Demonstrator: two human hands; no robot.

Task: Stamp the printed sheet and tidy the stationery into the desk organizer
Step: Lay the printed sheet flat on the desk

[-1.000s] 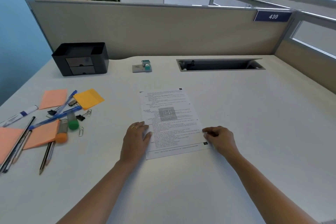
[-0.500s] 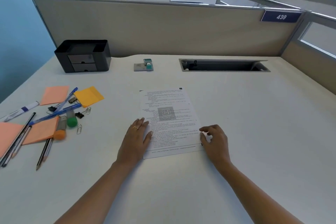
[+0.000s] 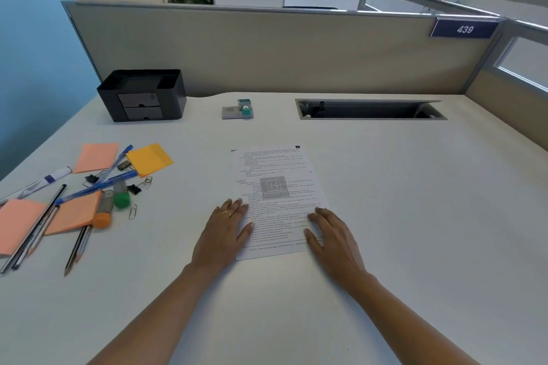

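Observation:
A printed sheet [image 3: 274,181] lies flat in the middle of the white desk [image 3: 415,201]. My left hand [image 3: 224,231] rests flat on its lower left edge, fingers straight. My right hand [image 3: 332,234] lies flat on its lower right corner. A small teal stamp [image 3: 245,107] stands on a grey pad [image 3: 231,112] at the back of the desk. The black desk organizer [image 3: 142,95] with two small drawers stands at the back left. Loose stationery lies at the left: blue pens [image 3: 100,184], pencils [image 3: 74,252], orange sticky notes [image 3: 74,213], a yellow sticky pad [image 3: 149,158], binder clips [image 3: 134,188] and paper clips [image 3: 132,211].
A green-capped tube [image 3: 121,197] and an orange-capped tube [image 3: 103,213] lie among the stationery, with a white marker [image 3: 50,178] further left. A recessed cable slot [image 3: 367,109] opens at the back right. A beige partition [image 3: 267,50] closes off the desk's far side.
My right hand has slid left onto the sheet's lower right corner and flattened. My left hand has stayed on the left edge. The view has shifted slightly.

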